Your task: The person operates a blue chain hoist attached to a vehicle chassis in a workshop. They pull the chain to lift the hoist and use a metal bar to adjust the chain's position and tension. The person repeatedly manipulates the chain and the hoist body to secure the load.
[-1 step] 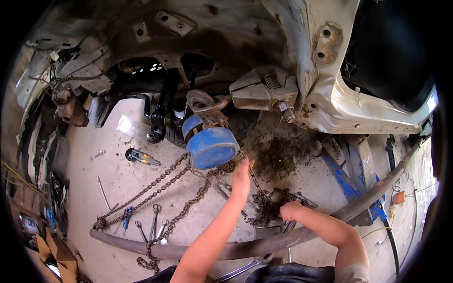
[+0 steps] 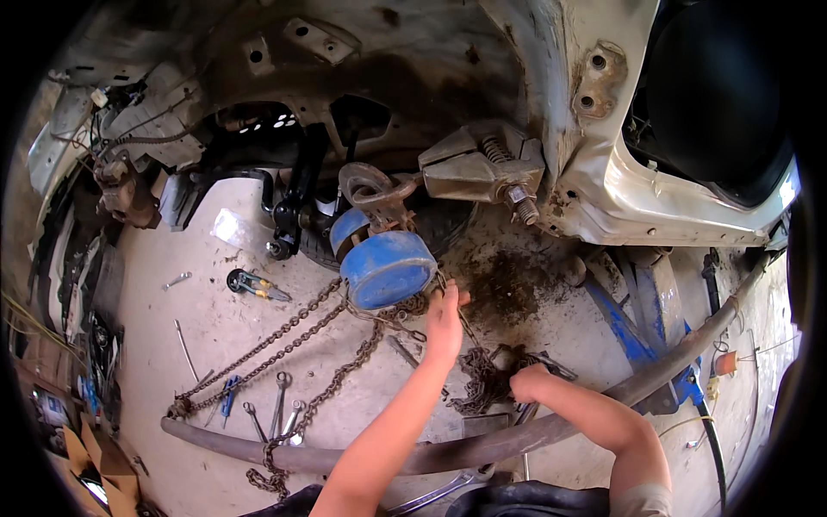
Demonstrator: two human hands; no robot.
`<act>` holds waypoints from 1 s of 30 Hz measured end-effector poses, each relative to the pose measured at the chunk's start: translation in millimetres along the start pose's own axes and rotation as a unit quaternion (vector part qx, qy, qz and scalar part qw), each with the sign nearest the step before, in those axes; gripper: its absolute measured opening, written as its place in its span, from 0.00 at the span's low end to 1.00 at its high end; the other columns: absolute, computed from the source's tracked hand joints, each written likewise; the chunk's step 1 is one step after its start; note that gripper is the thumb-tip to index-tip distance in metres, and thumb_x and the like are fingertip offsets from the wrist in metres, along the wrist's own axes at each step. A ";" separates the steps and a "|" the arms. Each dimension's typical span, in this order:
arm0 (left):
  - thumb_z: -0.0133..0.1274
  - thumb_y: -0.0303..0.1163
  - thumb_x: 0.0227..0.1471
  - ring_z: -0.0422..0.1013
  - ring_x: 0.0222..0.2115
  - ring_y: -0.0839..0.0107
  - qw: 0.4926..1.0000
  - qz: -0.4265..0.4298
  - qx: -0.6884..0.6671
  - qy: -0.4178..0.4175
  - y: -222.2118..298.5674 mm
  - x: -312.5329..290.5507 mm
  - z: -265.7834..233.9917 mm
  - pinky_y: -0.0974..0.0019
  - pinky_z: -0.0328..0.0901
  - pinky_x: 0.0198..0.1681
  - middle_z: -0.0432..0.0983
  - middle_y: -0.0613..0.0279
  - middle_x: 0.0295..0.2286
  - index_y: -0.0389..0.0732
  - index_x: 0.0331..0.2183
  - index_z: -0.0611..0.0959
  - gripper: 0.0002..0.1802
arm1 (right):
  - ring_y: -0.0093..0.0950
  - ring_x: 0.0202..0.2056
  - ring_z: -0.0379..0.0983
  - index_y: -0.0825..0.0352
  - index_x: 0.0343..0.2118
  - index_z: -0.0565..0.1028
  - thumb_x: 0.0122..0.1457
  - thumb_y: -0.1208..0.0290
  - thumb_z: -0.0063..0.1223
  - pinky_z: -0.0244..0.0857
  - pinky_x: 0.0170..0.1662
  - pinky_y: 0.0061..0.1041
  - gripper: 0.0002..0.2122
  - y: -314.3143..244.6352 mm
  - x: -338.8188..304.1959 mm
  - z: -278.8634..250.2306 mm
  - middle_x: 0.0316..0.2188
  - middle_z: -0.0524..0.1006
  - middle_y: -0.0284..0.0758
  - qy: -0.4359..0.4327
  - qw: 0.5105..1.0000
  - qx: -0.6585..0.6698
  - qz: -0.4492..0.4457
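Observation:
A blue chain hoist [image 2: 389, 269] hangs from a rusty hook [image 2: 372, 188] under the car body. At its lower right side, my left hand [image 2: 444, 320] is closed round a strand of the hoist's chain [image 2: 469, 326], thumb pointing right. This strand runs down toward a dark heap of chain [image 2: 482, 379] on the floor. Beside that heap, my right hand [image 2: 529, 383] is curled into a fist; what lies inside its fingers is hidden. More chain [image 2: 289, 336] stretches from the hoist to the left end of a long bent pipe [image 2: 293, 457].
A steel clamp [image 2: 482, 168] with a threaded bolt is fixed at the wheel arch. Several wrenches [image 2: 280, 401] and pliers [image 2: 258, 286] lie on the floor. A blue metal stand [image 2: 629, 336] is at right. The pipe crosses in front of me; a cardboard box [image 2: 108, 461] sits lower left.
My left hand has shifted slightly up and right along the hoist's chain. A loop of chain now shows left of that hand. My right hand has barely moved.

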State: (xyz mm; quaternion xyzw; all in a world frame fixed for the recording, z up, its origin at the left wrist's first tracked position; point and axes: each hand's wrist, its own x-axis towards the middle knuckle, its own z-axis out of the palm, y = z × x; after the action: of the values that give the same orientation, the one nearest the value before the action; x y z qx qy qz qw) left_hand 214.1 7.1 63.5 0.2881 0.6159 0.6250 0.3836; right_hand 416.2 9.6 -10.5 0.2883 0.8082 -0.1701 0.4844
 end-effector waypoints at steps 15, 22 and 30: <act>0.34 0.42 0.59 0.70 0.29 0.40 0.840 -0.037 0.458 -0.289 -93.9 -88.8 -34.6 0.45 0.64 0.33 0.73 0.35 0.25 0.31 0.35 0.67 0.20 | 0.39 0.27 0.73 0.71 0.35 0.66 0.62 0.51 0.32 0.63 0.32 0.39 0.22 -62.6 -20.2 -155.9 0.22 0.74 0.46 0.431 0.646 0.612 -0.149; 0.43 0.31 0.52 0.69 0.40 0.51 0.954 0.111 0.258 -0.106 -94.8 -74.4 -32.3 0.57 0.62 0.43 0.71 0.43 0.36 0.35 0.42 0.71 0.15 | 0.50 0.32 0.72 0.69 0.39 0.71 0.60 0.56 0.39 0.67 0.37 0.42 0.19 -16.1 -16.2 -29.6 0.30 0.75 0.53 0.343 0.900 0.269 -0.003; 0.34 0.46 0.60 0.71 0.34 0.49 0.978 0.067 0.194 0.032 -53.6 -7.2 1.4 0.53 0.63 0.35 0.74 0.40 0.31 0.28 0.35 0.70 0.26 | 0.41 0.41 0.72 0.65 0.38 0.76 0.58 0.57 0.41 0.66 0.43 0.39 0.17 16.9 -18.1 -27.4 0.37 0.76 0.45 0.047 0.996 0.072 -0.026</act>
State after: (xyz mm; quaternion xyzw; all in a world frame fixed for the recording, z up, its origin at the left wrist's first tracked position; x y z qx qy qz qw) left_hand 225.9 -1.0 11.3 0.3775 0.7169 0.5263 0.2580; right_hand 414.7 32.4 18.5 0.3087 0.8233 -0.2263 0.4192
